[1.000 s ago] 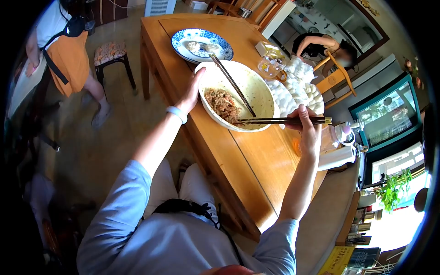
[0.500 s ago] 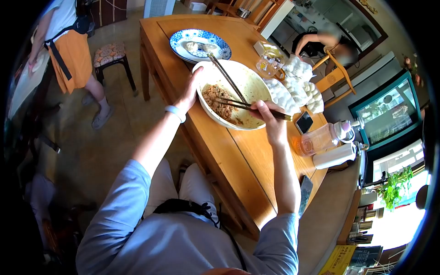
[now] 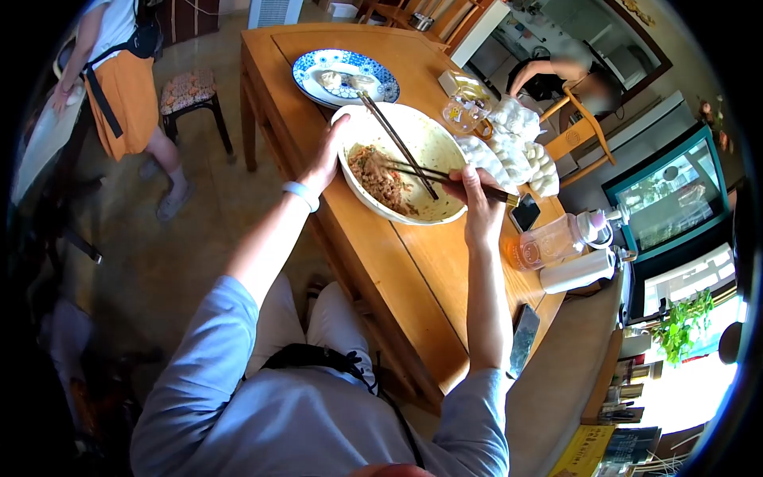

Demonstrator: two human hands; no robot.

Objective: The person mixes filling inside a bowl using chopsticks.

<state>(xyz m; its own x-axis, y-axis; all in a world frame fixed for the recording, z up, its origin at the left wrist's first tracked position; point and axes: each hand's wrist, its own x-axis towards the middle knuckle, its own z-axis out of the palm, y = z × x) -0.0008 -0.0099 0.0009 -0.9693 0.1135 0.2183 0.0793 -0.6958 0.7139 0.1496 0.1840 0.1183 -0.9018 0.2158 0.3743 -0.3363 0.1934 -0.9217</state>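
Observation:
A large white bowl point(image 3: 445, 147) stands at the table's edge with reddish minced filling point(image 3: 380, 183) gathered on its left side. My left hand point(image 3: 324, 159) grips the bowl's left rim, thumb on top. In my right hand point(image 3: 477, 191), at the bowl's right rim, is a pair of dark chopsticks point(image 3: 425, 169), their tips in the filling. A second pair of chopsticks point(image 3: 395, 139) leans in the bowl, crossing the held pair, with its upper ends over the far rim. Just beyond the bowl sits a blue-and-white plate point(image 3: 306, 71) bearing pale dumplings point(image 3: 332, 79).
Bags of round white pieces point(image 3: 513, 147), a glass jug point(image 3: 465, 115), a phone point(image 3: 525, 213), a plastic bottle point(image 3: 548, 242), a white roll point(image 3: 579, 271) and another phone point(image 3: 523, 340) lie rightward on the wooden table point(image 3: 397, 278). One person stands left; another is behind a chair point(image 3: 576, 139).
My right hand has shifted slightly right and up, and its chopstick tips have moved through the filling. The leaning chopsticks' lower ends have swung slightly right. My left hand stays on the rim.

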